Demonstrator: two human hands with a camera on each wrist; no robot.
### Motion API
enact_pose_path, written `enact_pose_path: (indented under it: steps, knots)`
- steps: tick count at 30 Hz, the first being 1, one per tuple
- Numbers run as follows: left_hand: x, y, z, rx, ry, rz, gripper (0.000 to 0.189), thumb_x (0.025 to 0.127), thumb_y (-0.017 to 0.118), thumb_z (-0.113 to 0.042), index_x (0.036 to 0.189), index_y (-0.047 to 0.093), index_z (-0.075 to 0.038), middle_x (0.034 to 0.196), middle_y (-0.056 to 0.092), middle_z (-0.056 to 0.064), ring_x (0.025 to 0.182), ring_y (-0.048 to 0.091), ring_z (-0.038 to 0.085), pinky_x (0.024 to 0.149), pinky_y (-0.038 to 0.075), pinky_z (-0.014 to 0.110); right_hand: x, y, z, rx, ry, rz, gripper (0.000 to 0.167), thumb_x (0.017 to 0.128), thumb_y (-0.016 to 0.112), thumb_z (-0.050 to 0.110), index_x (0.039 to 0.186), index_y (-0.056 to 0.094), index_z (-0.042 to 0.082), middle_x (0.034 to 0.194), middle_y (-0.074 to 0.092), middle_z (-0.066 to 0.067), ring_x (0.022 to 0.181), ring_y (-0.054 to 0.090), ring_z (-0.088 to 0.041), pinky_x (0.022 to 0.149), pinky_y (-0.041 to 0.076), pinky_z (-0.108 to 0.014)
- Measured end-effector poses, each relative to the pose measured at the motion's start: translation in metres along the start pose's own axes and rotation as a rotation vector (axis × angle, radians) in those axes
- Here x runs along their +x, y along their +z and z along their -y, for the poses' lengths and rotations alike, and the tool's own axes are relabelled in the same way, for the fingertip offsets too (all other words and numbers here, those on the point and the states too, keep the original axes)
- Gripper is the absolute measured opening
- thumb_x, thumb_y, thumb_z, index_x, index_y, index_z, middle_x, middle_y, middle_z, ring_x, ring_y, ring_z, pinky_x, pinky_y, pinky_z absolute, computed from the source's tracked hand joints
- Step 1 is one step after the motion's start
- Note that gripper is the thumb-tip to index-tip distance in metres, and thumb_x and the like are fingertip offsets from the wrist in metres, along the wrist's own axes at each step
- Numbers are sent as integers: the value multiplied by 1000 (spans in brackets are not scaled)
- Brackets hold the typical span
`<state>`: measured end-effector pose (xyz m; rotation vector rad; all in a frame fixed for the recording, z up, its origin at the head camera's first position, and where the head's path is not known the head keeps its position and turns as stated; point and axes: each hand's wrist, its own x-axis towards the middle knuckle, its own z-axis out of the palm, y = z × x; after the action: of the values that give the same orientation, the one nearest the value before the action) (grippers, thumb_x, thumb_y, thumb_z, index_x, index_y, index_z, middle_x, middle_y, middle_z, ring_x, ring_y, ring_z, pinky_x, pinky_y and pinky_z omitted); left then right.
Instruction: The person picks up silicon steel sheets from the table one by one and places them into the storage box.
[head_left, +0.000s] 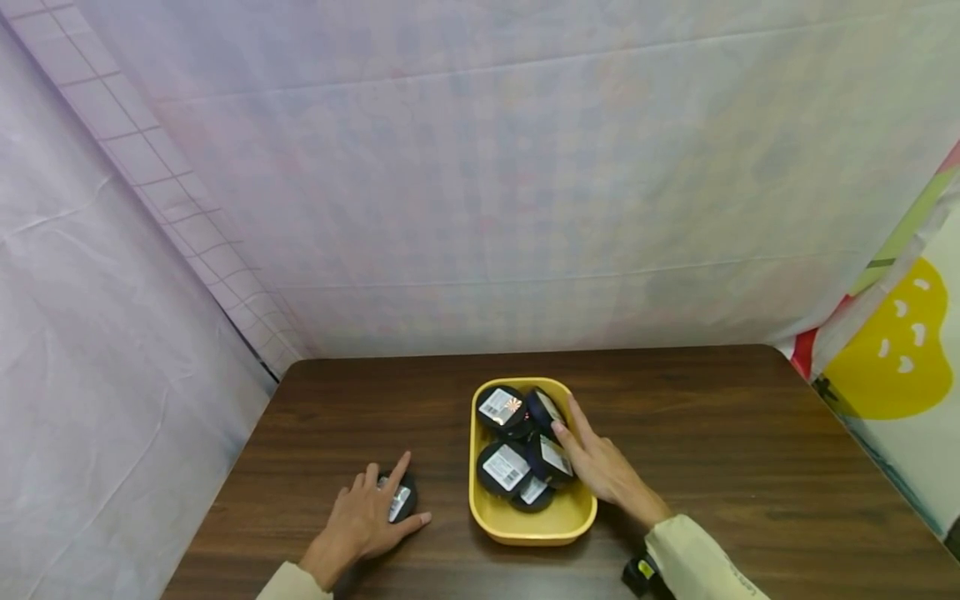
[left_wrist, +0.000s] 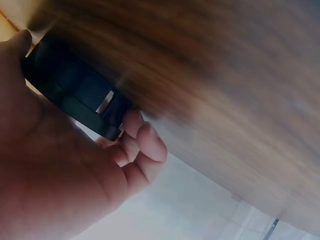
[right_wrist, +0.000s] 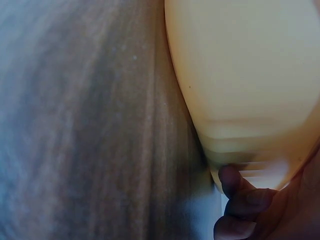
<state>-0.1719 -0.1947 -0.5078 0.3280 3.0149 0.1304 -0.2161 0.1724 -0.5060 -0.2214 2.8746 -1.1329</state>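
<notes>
My left hand (head_left: 367,517) lies over a flat round black container (head_left: 402,497) on the table, index finger and thumb spread straight beside it. In the left wrist view, the black container (left_wrist: 75,85) sits between thumb and fingers, its thick rim showing; whether it is pinched is unclear. My right hand (head_left: 603,467) holds the right wall of a yellow plastic bin (head_left: 525,529), thumb over the rim near a tilted black container (head_left: 546,407). From the right wrist, the fingers (right_wrist: 240,200) are curled against the outer side of the bin (right_wrist: 240,75).
Several round black containers (head_left: 504,468) with white barcode labels are piled in the bin. A small black object with a yellow-green patch (head_left: 640,572) is beside the right sleeve. Pale cloth (head_left: 487,208) hangs behind the brown wooden table (head_left: 712,433).
</notes>
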Motion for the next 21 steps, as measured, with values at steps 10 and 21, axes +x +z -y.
enact_pose_path:
  steps: [10,21]
  knots:
    - [-1,0,1,28,45,-58,89,84,51,-78,156,33,-27,122,54,19,99,56,31,79,49,53,0,1,-1,3,0,-2,71,102,24,62,161,7,26,135,52,-35,113,59,-48,95,44,-60]
    - [1,-3,2,32,38,-122,79,87,52,-73,152,41,-29,116,58,16,86,56,26,73,50,49,0,1,-1,6,1,1,71,102,24,63,161,5,27,138,51,-34,116,57,-49,98,42,-60]
